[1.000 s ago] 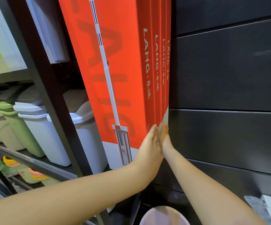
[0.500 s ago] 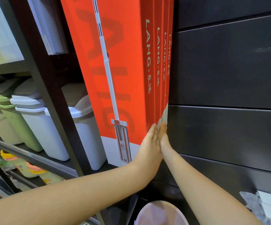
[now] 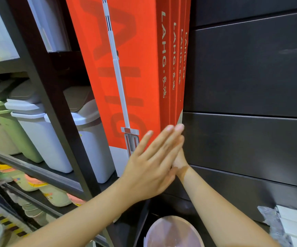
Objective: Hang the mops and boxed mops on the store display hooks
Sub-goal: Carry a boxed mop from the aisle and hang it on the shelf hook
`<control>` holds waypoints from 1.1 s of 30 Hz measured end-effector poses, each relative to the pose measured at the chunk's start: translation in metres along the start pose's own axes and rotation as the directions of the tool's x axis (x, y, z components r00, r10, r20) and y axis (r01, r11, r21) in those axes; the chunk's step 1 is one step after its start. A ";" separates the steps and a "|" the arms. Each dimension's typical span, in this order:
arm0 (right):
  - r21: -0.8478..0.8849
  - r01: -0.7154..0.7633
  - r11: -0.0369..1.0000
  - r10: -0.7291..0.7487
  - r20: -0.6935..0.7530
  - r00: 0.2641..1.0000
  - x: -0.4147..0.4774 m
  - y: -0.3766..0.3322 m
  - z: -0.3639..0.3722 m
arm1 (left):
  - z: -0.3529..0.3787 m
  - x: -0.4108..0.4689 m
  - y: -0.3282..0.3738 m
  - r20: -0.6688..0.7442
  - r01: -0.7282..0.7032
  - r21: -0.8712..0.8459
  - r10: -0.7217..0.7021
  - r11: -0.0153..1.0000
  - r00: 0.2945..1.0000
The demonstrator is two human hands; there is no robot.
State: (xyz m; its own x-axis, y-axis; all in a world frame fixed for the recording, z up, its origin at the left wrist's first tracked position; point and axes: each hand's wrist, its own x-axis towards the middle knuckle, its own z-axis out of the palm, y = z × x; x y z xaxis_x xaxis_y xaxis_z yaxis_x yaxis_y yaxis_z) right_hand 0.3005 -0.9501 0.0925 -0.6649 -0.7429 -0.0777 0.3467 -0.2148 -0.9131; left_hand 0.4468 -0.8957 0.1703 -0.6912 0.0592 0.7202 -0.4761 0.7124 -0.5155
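Note:
Several red boxed mops marked LAHG hang side by side against the dark slat wall. The front box shows a printed white mop. My left hand is open with fingers straight and spread, its fingertips at the boxes' lower corner. My right hand reaches up beside the wall at the same corner. Only its heel and wrist show, because my left hand covers its fingers. The hooks are out of view above.
A black shelf frame stands left of the boxes, holding white bins and green bins. Slippers lie on the lower shelf. A pale round lid sits below my arms, and plastic-wrapped white packs are at the bottom right.
My left hand has drawn back from the box edge and spread its fingers, now covering most of my right hand. The boxes hang as before.

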 end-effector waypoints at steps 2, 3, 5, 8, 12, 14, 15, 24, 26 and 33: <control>-0.036 -0.034 0.999 0.036 0.072 0.997 0.028 0.009 -0.017 | 0.008 -0.014 -0.004 -0.037 0.112 0.044 -0.111 0.993 0.993; -0.070 -0.056 0.996 0.062 0.089 0.994 0.048 0.023 -0.020 | 0.013 -0.021 -0.006 -0.029 0.168 0.054 -0.166 0.984 0.986; -0.102 -0.087 0.991 0.102 0.150 0.983 0.057 0.033 -0.018 | 0.021 -0.035 -0.006 0.010 0.253 0.032 -0.253 0.967 0.967; -0.123 -0.106 0.987 0.125 0.160 0.979 0.045 0.027 -0.023 | 0.031 -0.050 -0.004 0.060 0.326 -0.050 -0.323 0.944 0.945; -0.184 -0.109 0.977 0.133 0.120 0.984 0.014 0.016 -0.026 | 0.033 -0.060 0.000 0.109 0.403 -0.131 -0.391 0.906 0.914; -0.235 -0.139 0.962 0.157 0.059 0.986 -0.003 0.011 -0.026 | 0.034 -0.064 0.005 0.120 0.426 -0.171 -0.411 0.888 0.904; -0.258 -0.146 0.955 0.159 0.032 0.987 -0.009 0.011 -0.027 | 0.035 -0.066 0.007 0.124 0.433 -0.193 -0.416 0.880 0.901; -0.323 -0.134 0.937 0.138 -0.010 0.990 -0.040 0.026 -0.021 | 0.048 -0.087 0.021 0.229 0.470 -0.319 -0.414 0.823 0.881; -0.329 -0.133 0.935 0.124 -0.048 0.991 -0.043 0.028 -0.017 | 0.050 -0.090 0.018 0.241 0.472 -0.337 -0.410 0.815 0.880; -0.358 -0.160 0.920 0.117 -0.137 0.984 -0.066 0.034 -0.013 | 0.059 -0.109 0.014 0.284 0.455 -0.402 -0.364 0.795 0.887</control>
State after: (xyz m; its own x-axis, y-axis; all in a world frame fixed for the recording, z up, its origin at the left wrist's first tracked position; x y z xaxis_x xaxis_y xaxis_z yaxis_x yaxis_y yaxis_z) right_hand 0.3480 -0.8999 0.0611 -0.7037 -0.6693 -0.2383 0.1885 0.1476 -0.9709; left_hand 0.4835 -0.9333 0.0577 -0.5943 -0.4054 0.6946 -0.4743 0.8742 0.1044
